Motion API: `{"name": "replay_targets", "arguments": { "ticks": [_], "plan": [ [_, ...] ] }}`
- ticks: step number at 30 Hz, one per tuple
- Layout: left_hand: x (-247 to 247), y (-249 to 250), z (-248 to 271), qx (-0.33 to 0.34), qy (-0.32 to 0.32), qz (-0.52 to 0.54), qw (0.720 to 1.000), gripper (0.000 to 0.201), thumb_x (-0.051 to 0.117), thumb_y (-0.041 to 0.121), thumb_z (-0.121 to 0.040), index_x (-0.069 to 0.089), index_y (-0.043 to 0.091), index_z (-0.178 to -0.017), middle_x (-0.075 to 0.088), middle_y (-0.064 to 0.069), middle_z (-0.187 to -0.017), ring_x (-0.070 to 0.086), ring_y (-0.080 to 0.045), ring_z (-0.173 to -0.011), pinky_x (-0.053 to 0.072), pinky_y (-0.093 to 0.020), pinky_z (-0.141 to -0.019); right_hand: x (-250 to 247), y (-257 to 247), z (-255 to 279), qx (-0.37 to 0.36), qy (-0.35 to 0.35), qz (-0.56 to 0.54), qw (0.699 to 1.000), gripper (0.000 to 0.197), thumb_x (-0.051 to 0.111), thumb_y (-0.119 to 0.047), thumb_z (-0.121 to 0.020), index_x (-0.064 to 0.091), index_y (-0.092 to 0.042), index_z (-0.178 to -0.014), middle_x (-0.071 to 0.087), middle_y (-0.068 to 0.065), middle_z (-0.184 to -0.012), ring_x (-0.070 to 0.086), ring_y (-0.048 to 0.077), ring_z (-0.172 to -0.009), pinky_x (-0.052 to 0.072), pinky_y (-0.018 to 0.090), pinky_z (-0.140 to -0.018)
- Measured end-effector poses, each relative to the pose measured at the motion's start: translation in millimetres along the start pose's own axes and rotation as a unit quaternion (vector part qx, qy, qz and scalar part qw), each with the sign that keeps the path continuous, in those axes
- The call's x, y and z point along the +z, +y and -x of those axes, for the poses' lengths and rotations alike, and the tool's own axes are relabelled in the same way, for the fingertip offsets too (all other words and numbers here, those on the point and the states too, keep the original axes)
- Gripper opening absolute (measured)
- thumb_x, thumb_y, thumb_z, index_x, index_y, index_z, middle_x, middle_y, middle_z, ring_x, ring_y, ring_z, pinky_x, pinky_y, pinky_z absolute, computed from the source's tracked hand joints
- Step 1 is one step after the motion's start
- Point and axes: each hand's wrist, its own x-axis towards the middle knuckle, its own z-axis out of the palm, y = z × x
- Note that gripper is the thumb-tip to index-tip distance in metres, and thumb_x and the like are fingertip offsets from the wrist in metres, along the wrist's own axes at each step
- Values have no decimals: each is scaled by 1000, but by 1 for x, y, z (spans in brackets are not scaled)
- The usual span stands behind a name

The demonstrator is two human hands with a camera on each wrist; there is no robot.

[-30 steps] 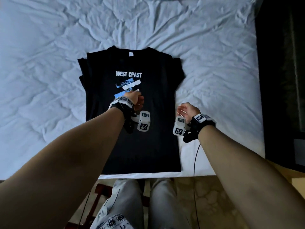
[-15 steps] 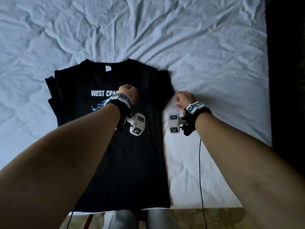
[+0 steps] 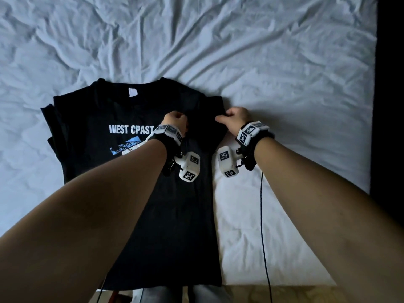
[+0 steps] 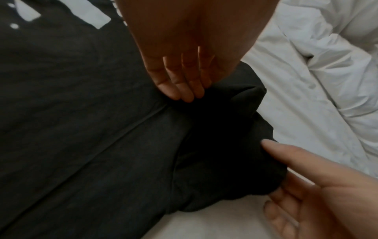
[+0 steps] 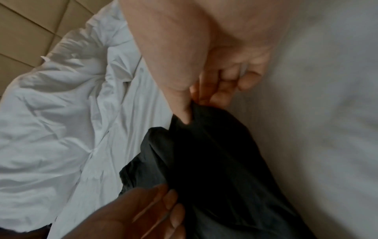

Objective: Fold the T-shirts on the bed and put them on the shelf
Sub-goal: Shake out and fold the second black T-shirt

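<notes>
White bed (image 3: 284, 73); black T-shirt (image 3: 179, 215) flat. Right hand (image 3: 235, 119) pinches its sleeve; left hand (image 3: 176, 120) presses straight fingers beside.

One bed (image 3: 284, 73) is in view, covered with one white wrinkled sheet. On it lies a stack of black T-shirts (image 3: 175, 215): the top one, with a printed chest, is plain to see, and on the left side the edges of at least two more sleeves stick out under it, so I count perhaps three shirts, but the dark cloth makes the layers hard to separate. There is one white neck label (image 3: 133, 92) on the top shirt. Two hands are there, one left hand (image 3: 176, 120) and one right hand (image 3: 236, 118). Each wrist carries one band with markers, two bands in all, and one white camera block, two blocks. One black cable (image 3: 264, 226) hangs from the right wrist.
</notes>
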Motion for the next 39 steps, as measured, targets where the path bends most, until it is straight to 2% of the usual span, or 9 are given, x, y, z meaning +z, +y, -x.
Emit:
{"name": "replay_targets", "arguments": {
  "ticks": [5, 9, 13, 19, 25, 30, 35, 37, 39],
  "plan": [
    [1, -2, -1, 5, 25, 20, 999, 18, 46, 31, -73, 61, 23, -68, 70, -2, -69, 71, -26, -71, 60, -47, -74, 0, -6, 10, -55, 81, -80, 992, 25, 70, -20, -73, 52, -20, -55, 50, -6, -54, 45, 13, -60, 37, 25, -58],
    [5, -2, -2, 10, 18, 16, 1000, 19, 46, 33, -70, 62, 24, -69, 70, -2, -70, 72, -27, -72, 60, -48, -74, 6, -8, 17, 57, -65, -237, 968, 9, 70, -19, -72, 64, -18, -66, 59, 0, -63, 55, 18, -64, 44, 30, -64],
    [8, -3, -7, 7, 11, 11, 1000, 20, 46, 35, -67, 63, 25, -69, 70, -6, -74, 71, -31, -74, 60, -49, -74, 11, -7, 20, 103, -151, -221, 958, 35, 78, -38, -70, 74, -11, -91, 70, 12, -92, 66, 26, -82, 52, 39, -81],
    [8, 5, 12, 15, 9, 65, 998, 22, 45, 16, -92, 57, 23, -74, 61, -1, -66, 58, -17, -52, 47, -24, -47, 3, -17, 38, -37, 67, -196, 978, 37, 48, -29, -101, 60, -1, -122, 59, 2, -105, 55, 16, -101, 42, 22, -95],
    [14, 1, 17, 22, 4, 73, 997, 18, 43, 14, -91, 56, 23, -81, 60, -1, -67, 54, -15, -48, 43, -19, -41, -4, 12, 44, 28, -35, -60, 997, 69, 52, -25, -97, 14, -14, -153, 35, 12, -151, 38, 27, -137, 30, 33, -113],
    [16, -2, 21, 17, -5, 83, 996, 18, 42, 12, -89, 56, 21, -98, 57, -1, -71, 52, -17, -50, 46, -25, -48, -6, 33, 44, 76, 8, -31, 997, 61, 54, -9, -88, 22, -7, -141, 50, 19, -131, 52, 35, -118, 42, 41, -102],
    [18, -8, 23, 13, -7, 88, 996, 27, 45, 14, -89, 53, 25, -112, 56, 2, -76, 52, -17, -51, 50, -27, -51, -2, 38, 49, 62, 55, -144, 986, 60, 65, -5, -79, 32, -6, -129, 55, 9, -118, 56, 23, -105, 44, 28, -92],
    [18, -9, 25, 8, -5, 87, 996, 30, 46, 15, -88, 53, 24, -116, 57, 2, -78, 52, -17, -52, 50, -27, -51, 3, 39, 52, 90, 47, -237, 966, 74, 74, -11, -65, 35, -13, -127, 59, 9, -120, 61, 25, -106, 49, 39, -97],
    [19, -9, 27, 1, -7, 88, 996, 31, 47, 16, -88, 53, 24, -117, 57, 1, -79, 52, -17, -52, 50, -27, -51, 6, 41, 55, 113, 53, -358, 925, 56, 75, -4, -64, 47, -16, -111, 65, 12, -110, 66, 31, -99, 54, 51, -90]
  ]
}}
